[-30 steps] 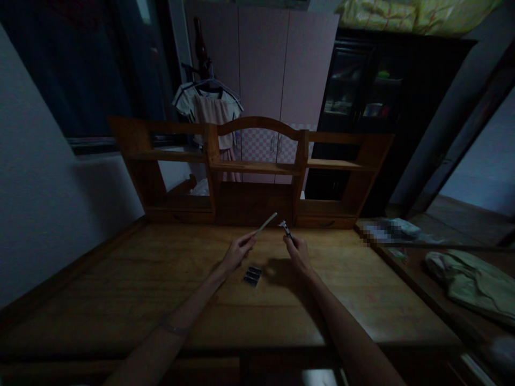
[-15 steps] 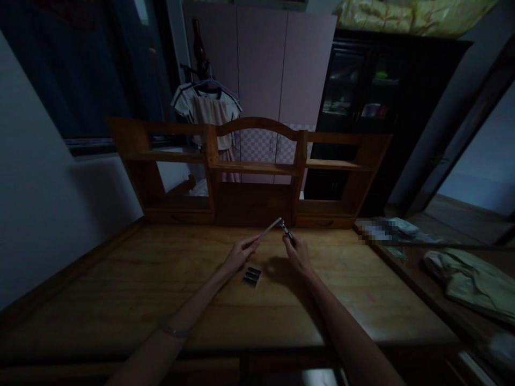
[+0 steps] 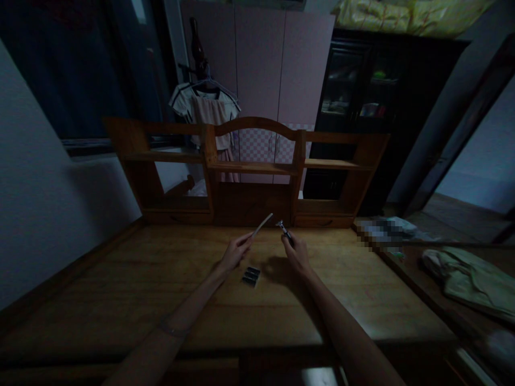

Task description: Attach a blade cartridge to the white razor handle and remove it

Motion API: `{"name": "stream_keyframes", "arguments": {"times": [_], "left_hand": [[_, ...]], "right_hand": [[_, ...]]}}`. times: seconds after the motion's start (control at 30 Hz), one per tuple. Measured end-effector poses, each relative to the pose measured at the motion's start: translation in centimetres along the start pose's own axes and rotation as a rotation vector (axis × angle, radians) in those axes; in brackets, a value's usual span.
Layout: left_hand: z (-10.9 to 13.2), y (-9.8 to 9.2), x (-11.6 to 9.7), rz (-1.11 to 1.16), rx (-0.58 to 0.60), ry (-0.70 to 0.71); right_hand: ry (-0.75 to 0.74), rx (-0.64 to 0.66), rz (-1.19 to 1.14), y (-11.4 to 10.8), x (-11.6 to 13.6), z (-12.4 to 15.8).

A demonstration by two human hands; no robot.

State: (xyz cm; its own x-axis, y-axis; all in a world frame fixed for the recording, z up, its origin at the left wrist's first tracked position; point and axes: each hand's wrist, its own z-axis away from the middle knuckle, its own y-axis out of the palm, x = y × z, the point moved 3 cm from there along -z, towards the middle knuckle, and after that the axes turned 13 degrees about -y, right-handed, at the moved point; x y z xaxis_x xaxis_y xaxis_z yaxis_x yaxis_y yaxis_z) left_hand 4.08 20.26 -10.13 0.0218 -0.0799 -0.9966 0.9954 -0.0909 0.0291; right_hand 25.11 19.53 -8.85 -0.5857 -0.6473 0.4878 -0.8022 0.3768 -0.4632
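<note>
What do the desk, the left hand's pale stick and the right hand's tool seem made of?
Desk: wood, probably varnished; grain lines and a soft sheen show.
Pale stick: perhaps plastic or wood; its plain, pale surface leaves it open.
Tool: bright glints suggest metal near its tip; its dark handle could be plastic or rubber.

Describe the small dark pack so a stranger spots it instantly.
Find the wooden desk with shelves along its far edge. Near the left hand, the pack shows dark bands. It lies untouched on the wood, unlike the pale stick and razor-like tool, both held.
</note>
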Motion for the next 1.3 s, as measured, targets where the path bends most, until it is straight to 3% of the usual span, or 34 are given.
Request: {"name": "stream_keyframes", "arguments": {"times": [0.2, 0.37, 0.57, 0.73, 0.93, 1.3], "left_hand": [[-0.3, 0.4, 0.3, -0.013, 0.087, 0.032], [-0.5, 0.1, 0.6, -0.008, 0.049, 0.033], [0.4, 0.5, -0.2, -0.011, 0.107, 0.005], [0.8, 0.5, -0.6, 0.019, 0.048, -0.067], [1.1, 0.9, -0.9, 0.009, 0.122, -0.041], [0.6, 0.7, -0.2, -0.006, 0.124, -0.051]], "right_hand": [[0.002, -0.004, 0.01, 0.0, 0.0, 0.0], [0.008, 0.006, 0.016, -0.1, 0.2, 0.0], [0.004, -0.003, 0.017, -0.2, 0.4, -0.1], [0.012, 0.01, 0.008, -0.2, 0.5, -0.1], [0.02, 0.006, -0.006, -0.2, 0.5, -0.1], [0.007, -0.001, 0.004, -0.2, 0.3, 0.0]]}}
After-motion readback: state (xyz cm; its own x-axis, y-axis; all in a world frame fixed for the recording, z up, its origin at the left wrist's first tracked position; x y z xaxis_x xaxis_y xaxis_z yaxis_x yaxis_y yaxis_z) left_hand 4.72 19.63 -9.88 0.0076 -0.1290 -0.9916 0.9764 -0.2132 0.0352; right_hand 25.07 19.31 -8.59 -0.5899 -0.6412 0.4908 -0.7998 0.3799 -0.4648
